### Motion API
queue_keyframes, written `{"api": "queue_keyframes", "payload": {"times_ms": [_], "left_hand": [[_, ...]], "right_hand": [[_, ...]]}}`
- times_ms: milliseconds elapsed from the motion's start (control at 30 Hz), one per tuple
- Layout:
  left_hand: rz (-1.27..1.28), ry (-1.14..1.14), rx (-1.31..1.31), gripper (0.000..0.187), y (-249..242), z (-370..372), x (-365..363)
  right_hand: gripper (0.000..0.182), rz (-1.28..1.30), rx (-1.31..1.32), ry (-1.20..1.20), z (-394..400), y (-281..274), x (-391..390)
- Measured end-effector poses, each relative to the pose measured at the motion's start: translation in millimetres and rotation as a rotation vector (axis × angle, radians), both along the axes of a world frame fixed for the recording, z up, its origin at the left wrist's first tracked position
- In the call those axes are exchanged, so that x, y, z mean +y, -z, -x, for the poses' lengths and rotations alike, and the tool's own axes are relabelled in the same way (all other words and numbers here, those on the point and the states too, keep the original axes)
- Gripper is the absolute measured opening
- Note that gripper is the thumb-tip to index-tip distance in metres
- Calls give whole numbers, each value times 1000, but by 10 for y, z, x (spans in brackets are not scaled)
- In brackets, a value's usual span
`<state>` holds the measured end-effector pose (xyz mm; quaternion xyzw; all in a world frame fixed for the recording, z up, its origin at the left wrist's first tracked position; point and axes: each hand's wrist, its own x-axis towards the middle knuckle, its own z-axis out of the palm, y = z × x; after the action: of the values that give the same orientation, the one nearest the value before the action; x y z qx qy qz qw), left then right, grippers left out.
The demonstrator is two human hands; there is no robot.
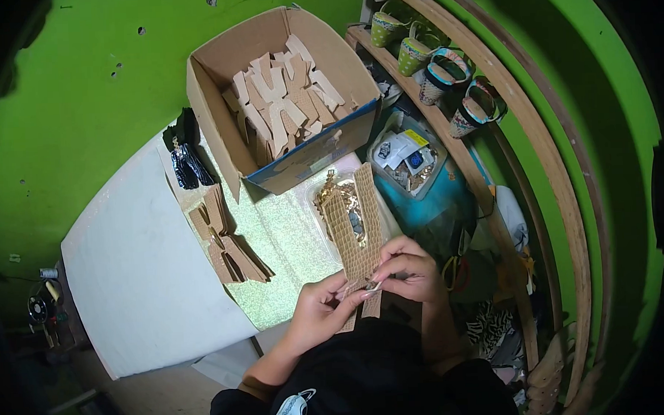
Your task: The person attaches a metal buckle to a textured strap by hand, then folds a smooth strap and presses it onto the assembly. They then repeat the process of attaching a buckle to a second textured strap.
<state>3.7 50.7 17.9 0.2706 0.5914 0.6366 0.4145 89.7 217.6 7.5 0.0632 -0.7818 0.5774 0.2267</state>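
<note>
Tan embossed strap [356,232], thin and floppy-looking, lies at centre, running toward 12 o'clock; both hands pinch its near end, left hand [317,310] at 7, right hand [409,269] at 4; best gripped by the edges; box [218,87] at 11.

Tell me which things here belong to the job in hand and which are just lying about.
In use: tan crocodile-textured leather cutout, left hand, right hand, small metal fitting, stack of tan cutouts, cardboard box of beige cutouts.
Lying about: patterned shoes on wooden shelf, clear tub of packets.
</note>
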Motion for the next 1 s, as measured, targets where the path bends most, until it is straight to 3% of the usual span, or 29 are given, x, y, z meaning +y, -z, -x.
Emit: {"api": "queue_keyframes", "payload": {"times_ms": [267, 367, 600, 1000], "left_hand": [[50, 99, 79, 17, -100, -7, -99], [-49, 23, 128, 7, -170, -32, -90], [-110, 55, 232, 16, -276, 15, -125], [-109, 63, 272, 20, -298, 31, -148]], "right_hand": [[30, -23, 91, -67, -31, -92, -46], [31, -53, 103, -51, -52, -157, -82], [26, -153, 181, 85, -72, -169, -200], [25, -177, 153, 116, -81, -182, -242]]}}
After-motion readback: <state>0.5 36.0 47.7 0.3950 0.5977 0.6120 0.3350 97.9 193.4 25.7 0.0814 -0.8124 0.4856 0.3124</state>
